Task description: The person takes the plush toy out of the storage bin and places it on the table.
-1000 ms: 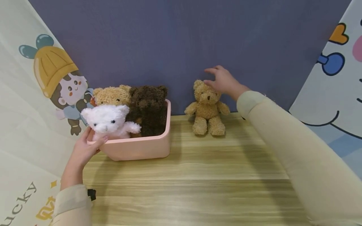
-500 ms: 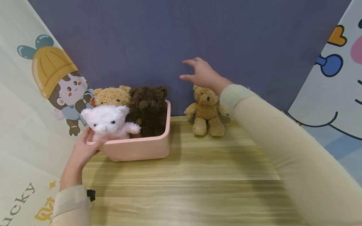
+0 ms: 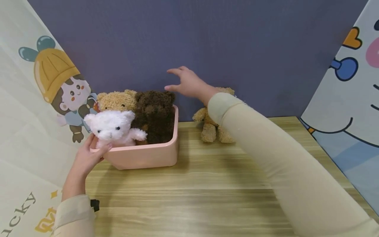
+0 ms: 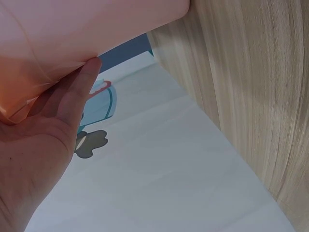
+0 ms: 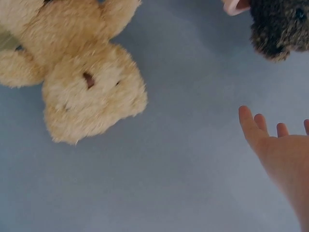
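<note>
My left hand (image 3: 88, 157) grips the left corner of a pink plastic bin (image 3: 145, 156), thumb over the rim; in the left wrist view its fingers (image 4: 79, 89) lie against the bin's outside. Inside the bin sit a white teddy bear (image 3: 111, 125), a tan teddy bear (image 3: 118, 100) and a dark brown teddy bear (image 3: 155, 105). Up and right of the brown bear, my right hand (image 3: 189, 82) hangs in the air, fingers spread and holding nothing. Behind the right forearm another tan teddy bear (image 3: 208, 131) sits against the wall, partly hidden; the right wrist view shows its face.
A wood-grain table (image 3: 189, 204) runs up to a blue-grey back wall (image 3: 148, 39). Printed cloth panels hang at the left (image 3: 23, 131) and the right (image 3: 340, 115). A small black object (image 3: 95, 205) shows beside the left cuff.
My right hand has moved left, from above the seated tan bear to near the brown bear, and its forearm now covers part of the tan bear. The left hand and bin stay put.
</note>
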A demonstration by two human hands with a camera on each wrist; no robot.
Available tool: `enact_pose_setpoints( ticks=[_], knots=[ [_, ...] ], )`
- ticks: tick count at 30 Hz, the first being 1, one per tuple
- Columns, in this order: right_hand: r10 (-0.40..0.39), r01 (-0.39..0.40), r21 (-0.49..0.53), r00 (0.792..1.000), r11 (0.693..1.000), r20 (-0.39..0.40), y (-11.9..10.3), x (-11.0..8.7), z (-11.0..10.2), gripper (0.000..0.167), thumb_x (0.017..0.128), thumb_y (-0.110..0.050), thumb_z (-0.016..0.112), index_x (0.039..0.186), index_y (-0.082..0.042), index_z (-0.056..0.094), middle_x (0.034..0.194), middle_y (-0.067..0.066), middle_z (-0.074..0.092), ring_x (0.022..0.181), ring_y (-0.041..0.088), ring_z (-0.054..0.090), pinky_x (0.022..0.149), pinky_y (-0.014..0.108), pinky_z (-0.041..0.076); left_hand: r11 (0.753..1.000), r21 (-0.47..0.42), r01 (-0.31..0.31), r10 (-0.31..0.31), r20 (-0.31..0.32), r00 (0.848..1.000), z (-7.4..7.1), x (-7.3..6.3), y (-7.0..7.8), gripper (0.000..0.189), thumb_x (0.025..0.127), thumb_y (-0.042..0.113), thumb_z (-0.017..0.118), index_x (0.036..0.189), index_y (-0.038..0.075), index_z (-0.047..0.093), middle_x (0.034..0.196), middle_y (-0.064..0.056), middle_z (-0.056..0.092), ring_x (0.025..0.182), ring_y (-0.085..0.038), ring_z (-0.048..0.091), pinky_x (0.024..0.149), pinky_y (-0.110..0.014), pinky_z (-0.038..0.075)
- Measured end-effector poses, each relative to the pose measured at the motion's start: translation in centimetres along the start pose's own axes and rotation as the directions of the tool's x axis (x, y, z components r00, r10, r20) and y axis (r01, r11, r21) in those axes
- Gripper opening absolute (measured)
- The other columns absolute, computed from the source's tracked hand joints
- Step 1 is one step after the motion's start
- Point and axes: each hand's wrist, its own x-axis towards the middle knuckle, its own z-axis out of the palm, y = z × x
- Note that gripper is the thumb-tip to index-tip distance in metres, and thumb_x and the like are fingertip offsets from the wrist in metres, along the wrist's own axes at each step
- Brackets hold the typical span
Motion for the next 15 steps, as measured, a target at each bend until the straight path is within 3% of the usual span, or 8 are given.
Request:
enact_pose_setpoints(
  ticks=[9,15],
  knots=[
    [-0.029,0.028,0.015,0.999,0.999,0.040,-1.8,1.2,3.0,0.084,0.101,-0.059,0.063,0.171,-0.035,0.023,0.180,0.004,0.013,0.166,0.027,0.022,0.132,0.050,0.032,1.000,0.001,-0.007,0.007,-0.002,1.000,0.1,0.2,-0.2,0.103,0.104,0.052,0.063,0.172,0.025,-0.009,0.178,-0.024,0.006,0.151,-0.054,0.034,0.075,-0.012,0.056],
    [-0.024,0.025,-0.011,0.995,1.000,0.092,-3.2,1.7,5.1,0.088,0.100,-0.064,0.061,0.172,-0.040,0.015,0.182,0.000,-0.003,0.168,0.035,0.010,0.134,0.056,0.026,1.000,0.001,0.004,-0.004,0.001,1.000,0.0,0.0,0.0,0.104,0.104,0.052,0.062,0.171,0.024,-0.011,0.178,-0.025,0.004,0.150,-0.054,0.034,0.074,-0.009,0.054]
  ],
)
